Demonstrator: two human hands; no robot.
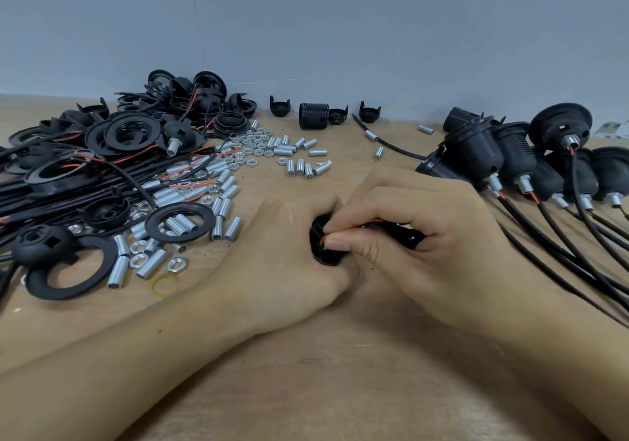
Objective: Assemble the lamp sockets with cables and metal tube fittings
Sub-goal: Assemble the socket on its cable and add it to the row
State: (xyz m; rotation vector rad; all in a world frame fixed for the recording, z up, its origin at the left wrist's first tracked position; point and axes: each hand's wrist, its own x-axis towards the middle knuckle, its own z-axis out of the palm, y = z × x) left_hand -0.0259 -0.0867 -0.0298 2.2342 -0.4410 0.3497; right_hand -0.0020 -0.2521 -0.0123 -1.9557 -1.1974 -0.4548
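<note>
My left hand [286, 263] is wrapped around a black socket part [323, 253] at the table's middle, most of it hidden in the palm. My right hand [418, 240] pinches thin red and black wires [343, 231] of a black cable [405, 233] right at the part's opening. Thumb and forefinger press the wire ends against the socket. Loose silver threaded metal tubes [224, 206] and hex nuts [250, 149] lie scattered to the left.
A heap of black rings, caps and cables [112, 155] fills the left side. Assembled sockets with cables [531, 168] lie in a row at the right, cords trailing toward me. A threaded black socket shell [313, 116] and small caps stand by the back wall.
</note>
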